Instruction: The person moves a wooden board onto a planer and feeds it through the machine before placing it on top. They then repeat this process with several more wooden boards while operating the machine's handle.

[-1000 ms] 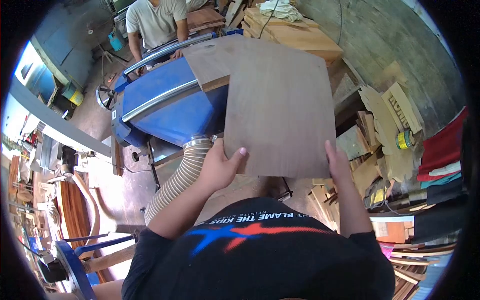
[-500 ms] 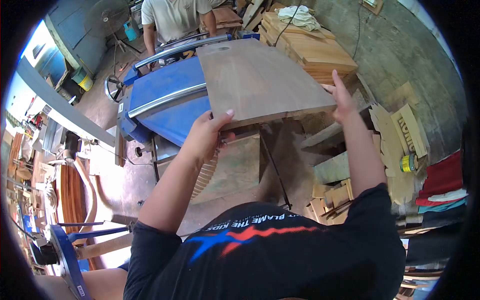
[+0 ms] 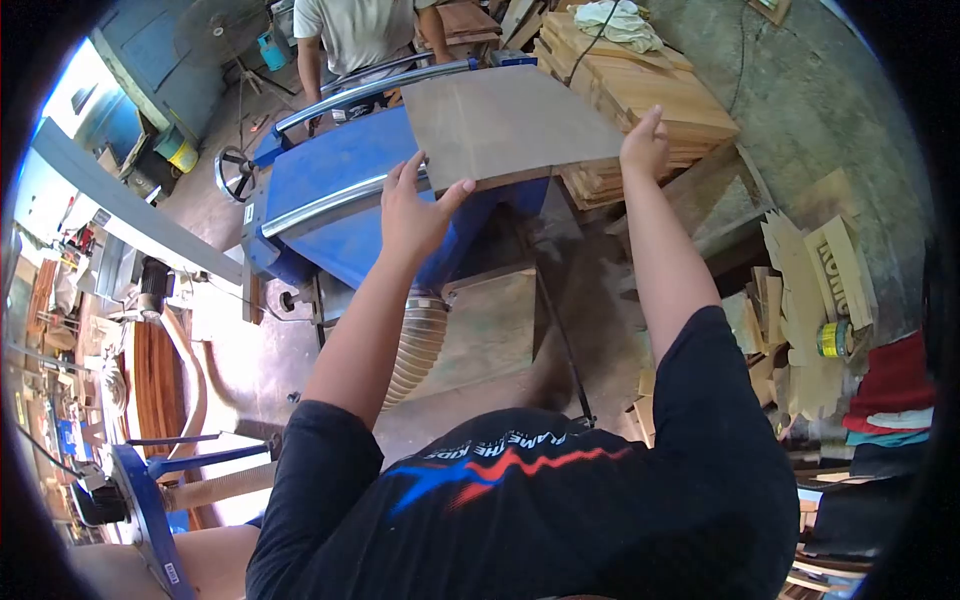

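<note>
A wide flat wooden panel (image 3: 510, 125) lies over the right part of a blue machine (image 3: 345, 160) with metal rollers. At the panel's near left corner is my left hand (image 3: 415, 215), its thumb at the edge and its fingers apart, not wrapped round the wood. My right hand (image 3: 645, 150) is at the near right corner, with its fingers raised and partly curled; whether it grips the edge is hard to tell.
Across the machine stands a person (image 3: 360, 40) in a light shirt. Stacked boards (image 3: 650, 90) with a cloth on top are at the back right. A ribbed hose (image 3: 420, 345) hangs below the machine. Cardboard (image 3: 825, 290) leans at the right.
The panel has moved away from me, further over the machine. Both my hands have gone forward with it, and my left hand's fingers have come up from under the edge.
</note>
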`<control>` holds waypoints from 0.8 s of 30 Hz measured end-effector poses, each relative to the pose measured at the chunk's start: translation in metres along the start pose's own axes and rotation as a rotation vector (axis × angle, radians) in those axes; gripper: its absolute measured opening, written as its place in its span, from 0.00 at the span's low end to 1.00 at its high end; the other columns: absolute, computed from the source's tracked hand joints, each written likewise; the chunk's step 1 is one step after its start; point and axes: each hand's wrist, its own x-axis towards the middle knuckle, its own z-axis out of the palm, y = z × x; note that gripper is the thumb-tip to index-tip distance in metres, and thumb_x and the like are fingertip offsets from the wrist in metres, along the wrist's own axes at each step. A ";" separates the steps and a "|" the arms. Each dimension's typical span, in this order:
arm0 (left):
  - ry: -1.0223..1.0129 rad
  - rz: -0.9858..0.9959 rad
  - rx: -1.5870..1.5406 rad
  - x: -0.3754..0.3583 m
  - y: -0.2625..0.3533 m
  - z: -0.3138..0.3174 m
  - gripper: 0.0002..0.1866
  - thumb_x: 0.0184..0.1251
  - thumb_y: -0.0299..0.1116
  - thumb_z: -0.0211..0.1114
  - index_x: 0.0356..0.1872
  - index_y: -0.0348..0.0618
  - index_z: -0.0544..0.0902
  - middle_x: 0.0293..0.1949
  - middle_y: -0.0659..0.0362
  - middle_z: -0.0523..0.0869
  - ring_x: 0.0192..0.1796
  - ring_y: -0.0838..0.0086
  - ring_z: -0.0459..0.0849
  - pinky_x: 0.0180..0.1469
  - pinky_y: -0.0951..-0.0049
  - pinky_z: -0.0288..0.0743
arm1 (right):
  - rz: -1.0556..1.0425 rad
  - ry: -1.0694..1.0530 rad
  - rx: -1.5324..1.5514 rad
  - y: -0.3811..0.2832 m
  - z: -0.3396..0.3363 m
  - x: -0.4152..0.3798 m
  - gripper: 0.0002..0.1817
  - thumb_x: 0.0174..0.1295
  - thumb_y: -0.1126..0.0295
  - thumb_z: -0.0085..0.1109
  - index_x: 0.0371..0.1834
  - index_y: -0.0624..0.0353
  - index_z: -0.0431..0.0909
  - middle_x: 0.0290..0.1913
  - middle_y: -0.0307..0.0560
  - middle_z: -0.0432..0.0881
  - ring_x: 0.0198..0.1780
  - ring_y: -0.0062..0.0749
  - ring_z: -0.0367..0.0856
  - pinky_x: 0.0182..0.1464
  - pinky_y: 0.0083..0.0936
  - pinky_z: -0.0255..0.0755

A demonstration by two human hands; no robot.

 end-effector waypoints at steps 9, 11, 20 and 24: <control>-0.122 -0.085 -0.148 0.038 -0.012 0.013 0.48 0.56 0.59 0.76 0.71 0.35 0.73 0.68 0.39 0.76 0.70 0.51 0.76 0.70 0.59 0.70 | -0.024 -0.091 -0.267 0.000 0.042 0.019 0.41 0.71 0.31 0.36 0.50 0.60 0.84 0.50 0.59 0.87 0.56 0.56 0.83 0.58 0.50 0.73; -0.107 -0.071 -0.168 0.034 -0.014 0.013 0.48 0.58 0.58 0.76 0.73 0.35 0.71 0.68 0.39 0.76 0.70 0.51 0.76 0.70 0.59 0.71 | -0.052 -0.079 -0.203 0.009 0.041 0.023 0.39 0.71 0.33 0.39 0.50 0.61 0.84 0.49 0.59 0.87 0.55 0.55 0.84 0.58 0.49 0.73; 0.050 -0.077 -0.539 -0.212 -0.088 -0.041 0.11 0.64 0.29 0.72 0.46 0.36 0.86 0.42 0.50 0.90 0.46 0.65 0.89 0.53 0.68 0.80 | -0.407 -0.226 0.057 0.148 -0.060 -0.130 0.23 0.73 0.56 0.59 0.57 0.67 0.75 0.53 0.59 0.79 0.56 0.48 0.77 0.59 0.41 0.70; -0.186 0.137 -0.147 -0.332 -0.152 -0.097 0.06 0.58 0.29 0.75 0.36 0.43 0.88 0.30 0.55 0.89 0.33 0.62 0.89 0.37 0.67 0.81 | 0.015 -0.737 -0.494 0.264 -0.151 -0.246 0.46 0.63 0.44 0.68 0.73 0.68 0.63 0.66 0.69 0.75 0.68 0.57 0.75 0.68 0.42 0.69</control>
